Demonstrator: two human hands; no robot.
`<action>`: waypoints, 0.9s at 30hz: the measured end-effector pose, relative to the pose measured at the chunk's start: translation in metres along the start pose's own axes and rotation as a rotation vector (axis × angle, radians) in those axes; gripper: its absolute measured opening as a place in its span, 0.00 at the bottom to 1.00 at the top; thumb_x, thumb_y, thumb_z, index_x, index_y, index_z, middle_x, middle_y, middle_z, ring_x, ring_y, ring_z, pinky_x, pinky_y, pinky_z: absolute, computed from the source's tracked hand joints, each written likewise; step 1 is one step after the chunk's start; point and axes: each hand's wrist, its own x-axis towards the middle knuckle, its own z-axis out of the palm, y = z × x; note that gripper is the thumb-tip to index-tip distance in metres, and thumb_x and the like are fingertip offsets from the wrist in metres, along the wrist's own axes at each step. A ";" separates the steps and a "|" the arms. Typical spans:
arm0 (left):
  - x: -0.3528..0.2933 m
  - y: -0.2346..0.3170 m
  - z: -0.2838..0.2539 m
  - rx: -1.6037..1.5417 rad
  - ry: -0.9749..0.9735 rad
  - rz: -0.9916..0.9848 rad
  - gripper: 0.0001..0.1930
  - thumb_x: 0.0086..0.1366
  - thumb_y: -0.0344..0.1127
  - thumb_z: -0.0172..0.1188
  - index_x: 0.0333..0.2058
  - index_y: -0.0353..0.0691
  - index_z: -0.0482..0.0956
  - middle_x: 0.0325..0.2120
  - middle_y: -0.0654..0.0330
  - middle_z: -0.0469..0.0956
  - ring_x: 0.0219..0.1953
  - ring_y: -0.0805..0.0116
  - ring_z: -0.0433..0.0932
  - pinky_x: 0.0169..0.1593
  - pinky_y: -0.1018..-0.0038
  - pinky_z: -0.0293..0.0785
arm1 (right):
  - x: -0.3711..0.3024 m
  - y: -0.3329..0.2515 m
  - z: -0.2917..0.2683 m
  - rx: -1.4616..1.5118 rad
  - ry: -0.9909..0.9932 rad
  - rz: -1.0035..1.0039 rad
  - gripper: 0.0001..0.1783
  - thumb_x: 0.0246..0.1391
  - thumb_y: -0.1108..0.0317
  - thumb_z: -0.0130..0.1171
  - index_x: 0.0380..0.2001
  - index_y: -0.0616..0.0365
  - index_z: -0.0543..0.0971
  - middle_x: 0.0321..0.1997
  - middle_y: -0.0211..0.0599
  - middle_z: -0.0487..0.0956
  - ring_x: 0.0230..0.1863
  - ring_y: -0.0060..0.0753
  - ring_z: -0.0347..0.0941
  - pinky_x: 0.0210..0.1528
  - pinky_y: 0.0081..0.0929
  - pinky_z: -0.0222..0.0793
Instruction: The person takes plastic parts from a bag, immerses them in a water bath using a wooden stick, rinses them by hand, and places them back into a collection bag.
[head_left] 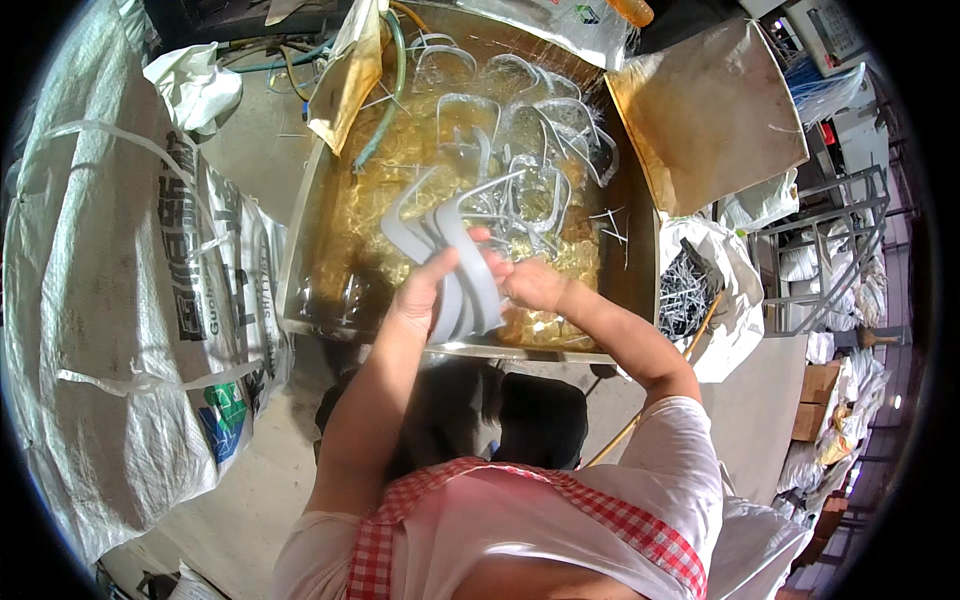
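Left hand [415, 295] clasps a stack of grey bent plastic strips [455, 265], long axis rising away; right hand [530, 285] pinches their near edge.

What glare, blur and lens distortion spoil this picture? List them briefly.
Head view: strong fisheye bend curves the metal tray's rim and the big woven sack; a black vignette rings the frame; glare whitens the clear plastic loops; the left hand and right hand, holding grey angled strips, look slightly soft.

The bent strips [455, 265] look matt grey plastic. The tray [300, 260] is dull stained metal, its yellow liquid [380, 200] glossy. The sack [110, 300] is coarse woven plastic.
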 end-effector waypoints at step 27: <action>0.003 -0.005 -0.025 0.411 -0.174 -0.056 0.47 0.45 0.69 0.55 0.52 0.32 0.61 0.46 0.49 0.69 0.42 0.58 0.74 0.46 0.62 0.72 | 0.038 0.009 -0.037 0.627 0.374 0.138 0.15 0.49 0.66 0.51 0.43 0.54 0.72 0.39 0.40 0.76 0.41 0.30 0.72 0.45 0.26 0.66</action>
